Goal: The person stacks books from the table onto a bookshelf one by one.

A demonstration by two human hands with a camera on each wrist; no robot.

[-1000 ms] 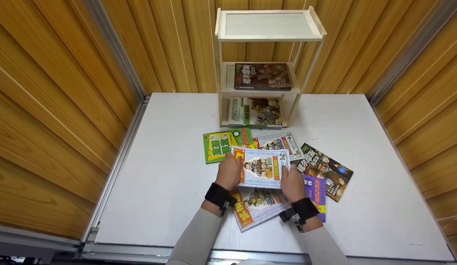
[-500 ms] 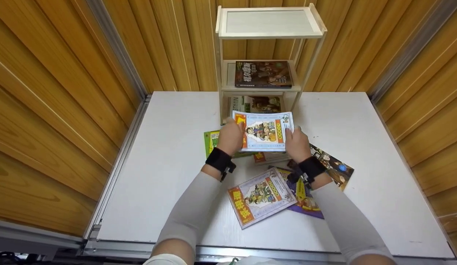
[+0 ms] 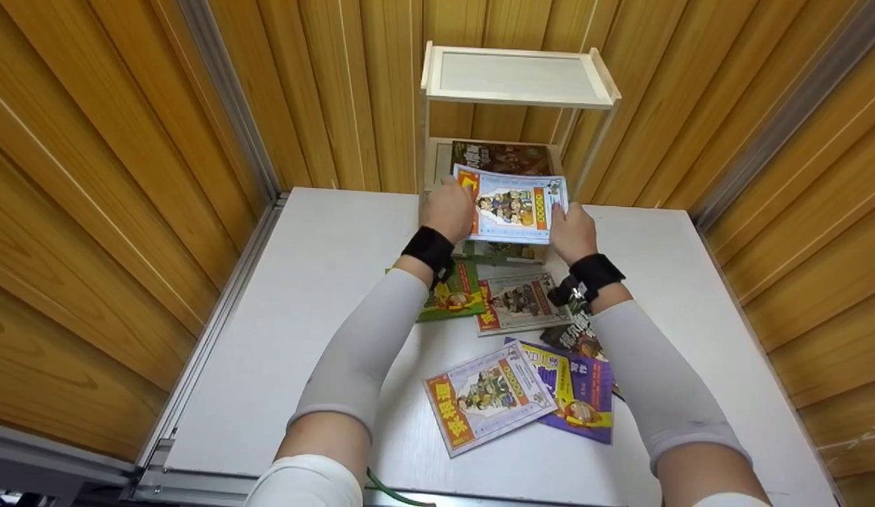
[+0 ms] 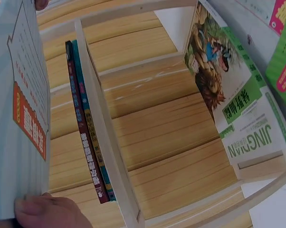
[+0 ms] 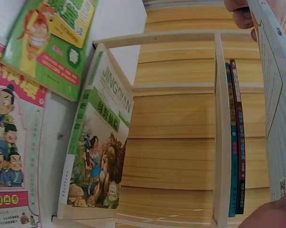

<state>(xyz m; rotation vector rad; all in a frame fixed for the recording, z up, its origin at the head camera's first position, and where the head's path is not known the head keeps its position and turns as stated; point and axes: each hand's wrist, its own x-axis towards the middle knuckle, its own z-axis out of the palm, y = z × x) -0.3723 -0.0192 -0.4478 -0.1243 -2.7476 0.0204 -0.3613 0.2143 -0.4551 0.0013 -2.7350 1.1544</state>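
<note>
— Hands, both: left hand point(image 3: 448, 209) and right hand point(image 3: 573, 232) pinch the short edges of one comic booklet point(image 3: 513, 205), held level in the air at the front of the wooden shelf unit point(image 3: 516, 76), far side of the desk point(image 3: 318, 296).

— Shelf contents?

— Top tier: nothing visible. Middle tier: dark books point(image 5: 235, 137), lying flat. Bottom tier: a lion-cover book point(image 5: 96, 156), flat.

— Loose items?

— Five on the desk: a green booklet point(image 3: 457, 292), a grey-bordered comic point(image 3: 518, 301), a purple booklet point(image 3: 577, 391), a white comic point(image 3: 485, 396) nearest, one dark cover under the right forearm.

— Risk?

— Likely the thin booklet sags or catches the shelf's front rail and buckles.
</note>
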